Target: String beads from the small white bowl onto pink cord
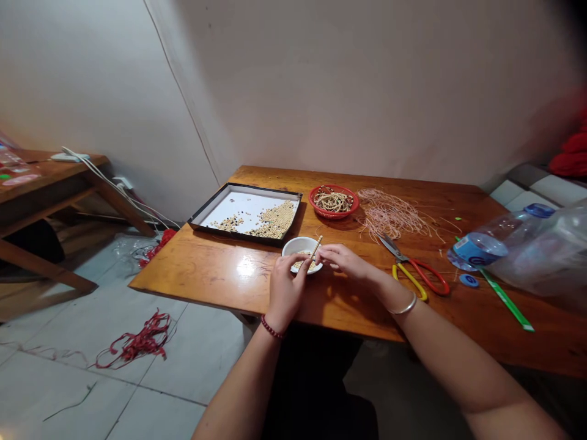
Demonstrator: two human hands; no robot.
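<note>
Over a small white bowl [288, 247] of pale beads, my left hand [285, 284] pinches a short string of beads [318, 243] that sticks up at a slant. My right hand [346, 263] is beside it, fingers bent and fingertips pressed together close to the strand; what they grip is too small to make out. Behind the bowl, a red basket [313, 205] holds finished-looking bead strings [334, 203]. To its right lies a tangle of thin pink cords [392, 214].
A black-edged tray [220, 211] with loose beads sits at the back left. Scissors [415, 269] with red and yellow handles lie right of my right hand. Farther right are a plastic bottle [479, 247], a blue cap [469, 280] and a green strip [509, 302]. Red ribbon [137, 342] lies on the floor.
</note>
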